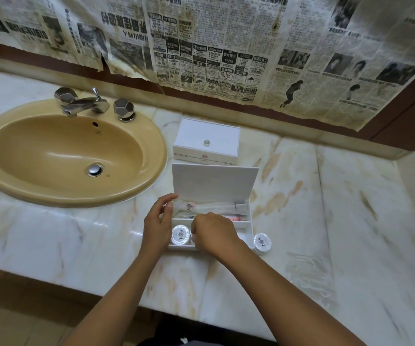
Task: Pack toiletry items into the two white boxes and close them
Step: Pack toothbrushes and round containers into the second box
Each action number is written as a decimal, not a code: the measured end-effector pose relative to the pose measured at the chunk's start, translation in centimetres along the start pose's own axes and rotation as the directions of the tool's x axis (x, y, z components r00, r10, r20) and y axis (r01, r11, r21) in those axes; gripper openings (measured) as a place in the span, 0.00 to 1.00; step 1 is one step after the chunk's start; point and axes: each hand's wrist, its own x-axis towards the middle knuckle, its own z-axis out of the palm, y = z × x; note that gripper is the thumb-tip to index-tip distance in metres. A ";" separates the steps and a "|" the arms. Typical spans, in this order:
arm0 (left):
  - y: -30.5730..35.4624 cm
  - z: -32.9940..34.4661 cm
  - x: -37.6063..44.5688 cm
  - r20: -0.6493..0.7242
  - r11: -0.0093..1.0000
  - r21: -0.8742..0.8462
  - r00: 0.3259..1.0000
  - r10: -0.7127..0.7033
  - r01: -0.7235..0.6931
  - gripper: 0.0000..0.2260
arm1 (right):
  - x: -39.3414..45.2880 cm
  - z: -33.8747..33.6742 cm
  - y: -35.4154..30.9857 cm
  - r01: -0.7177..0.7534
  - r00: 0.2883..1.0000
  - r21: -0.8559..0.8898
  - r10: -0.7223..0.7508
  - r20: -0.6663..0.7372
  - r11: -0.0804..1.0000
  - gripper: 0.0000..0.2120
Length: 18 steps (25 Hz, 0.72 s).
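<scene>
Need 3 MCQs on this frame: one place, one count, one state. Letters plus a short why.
1. Where is the closed white box?
A. In the sink
B. Behind the open white box
C. On the floor

2. How many round wrapped soaps show fully?
A. Two
B. Five
C. None

3. How is the lid of the near box?
A. Shut flat
B. Taken off and laid in the sink
C. Raised upright

Key: 1 B, it sits on the counter past the open white box, right of the sink. 2 A, one soap in the box and one soap on the counter beside it; the right hand may hide more. 3 C, the lid stands up behind the compartments, left hand at the box's left wall.
</scene>
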 end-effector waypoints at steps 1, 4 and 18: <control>0.0 0.0 0.0 0.000 1.000 0.003 1.000 0.000 0.000 0.13 | -0.2 -0.2 0.3 -0.007 0.998 0.058 0.010 -0.058 0.998 0.11; 0.1 0.1 -0.1 0.002 1.000 0.009 1.000 -0.003 0.003 0.14 | -0.9 -1.7 2.4 -0.070 0.959 0.256 0.136 -0.250 0.964 0.12; 0.4 0.3 -0.3 -0.008 0.997 0.071 0.999 0.032 -0.032 0.12 | -4.5 1.0 12.6 -0.364 0.923 0.242 0.383 -0.039 0.900 0.20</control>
